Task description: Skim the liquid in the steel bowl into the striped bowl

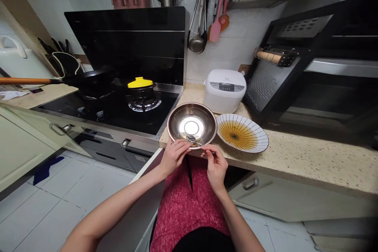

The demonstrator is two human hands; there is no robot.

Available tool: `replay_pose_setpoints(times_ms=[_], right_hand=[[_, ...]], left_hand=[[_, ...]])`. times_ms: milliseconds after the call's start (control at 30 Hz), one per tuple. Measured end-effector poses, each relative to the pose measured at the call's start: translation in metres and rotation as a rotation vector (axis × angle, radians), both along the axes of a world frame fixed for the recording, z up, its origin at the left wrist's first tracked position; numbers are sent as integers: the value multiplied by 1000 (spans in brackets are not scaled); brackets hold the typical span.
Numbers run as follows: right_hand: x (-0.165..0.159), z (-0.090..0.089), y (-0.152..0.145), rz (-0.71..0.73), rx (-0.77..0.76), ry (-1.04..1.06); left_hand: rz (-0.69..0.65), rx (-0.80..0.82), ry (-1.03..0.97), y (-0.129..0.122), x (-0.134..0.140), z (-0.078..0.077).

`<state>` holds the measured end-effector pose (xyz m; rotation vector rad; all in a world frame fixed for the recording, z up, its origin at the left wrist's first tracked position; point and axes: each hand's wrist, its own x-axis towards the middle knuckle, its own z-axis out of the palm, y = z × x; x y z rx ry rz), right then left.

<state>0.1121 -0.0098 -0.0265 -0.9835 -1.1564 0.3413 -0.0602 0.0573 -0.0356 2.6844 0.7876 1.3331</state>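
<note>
A shiny stainless steel bowl [173, 120] sits at the counter's front edge, and a spoon [191, 139] rests inside it against the near wall. My left hand [175, 156] is at the bowl's near rim, fingers bent together and closed on it; the thumb is partly hidden. My right hand [217, 163] pinches the end of the spoon's thin handle over the rim, just right of my left fingertips. Close by on the right lies a white plate [260, 136] with dark radiating lines and a yellow-brown liquid in its middle.
Behind the bowl stands a white rice cooker [226, 94]. The gas stove [118, 120] on the left bears a small yellow-lidded pot [140, 83] and a dark pan [94, 76] with a wooden handle. A black oven [325, 90] occupies the right. Ladles and pink spatulas [216, 29] hang above.
</note>
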Motion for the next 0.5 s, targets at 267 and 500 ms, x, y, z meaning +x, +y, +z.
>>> replay_pose_setpoints(times_ms=[267,500], right_hand=[[-2,3,-1,68,-32,35],[1,0,-1,90,-66,100]], left_hand=[[-2,4,-8,-1,0,1],[-6,8,-9,-1,1,2]])
